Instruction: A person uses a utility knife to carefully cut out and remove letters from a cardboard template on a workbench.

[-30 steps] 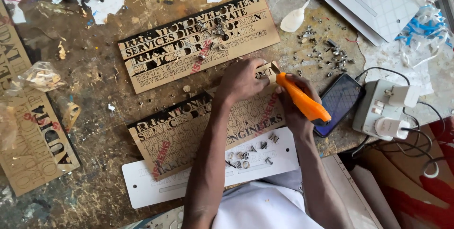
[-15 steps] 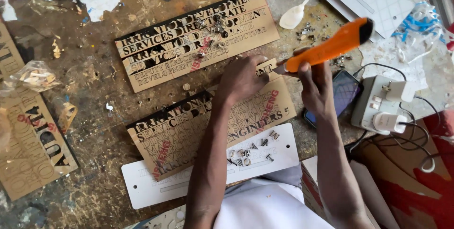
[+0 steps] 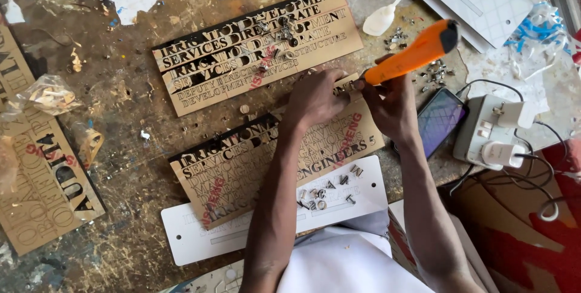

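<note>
Up and out goes your orange knife (image 3: 411,55) since a second ago: it lay low beside the phone then, and now its handle angles toward the top right, tip down at the board's edge. Your right hand (image 3: 390,105) has its fingers (image 3: 374,87) wrapped tight round the lower end of that handle. Your left hand (image 3: 318,98) presses flat on the near cut-out board (image 3: 242,166), fingers (image 3: 339,82) curled together at its top right corner, just where the knife tip meets it. Count with me: three brown lettered boards on the table (image 3: 133,148), the near one, the far board (image 3: 254,48) above it, and a side board (image 3: 42,190) at the left. One white plate (image 3: 200,235) lies under the near board, carrying a scatter of small cut letters. One phone (image 3: 439,120) sits just beside your right wrist, one white socket block (image 3: 493,132) next to it.
</note>
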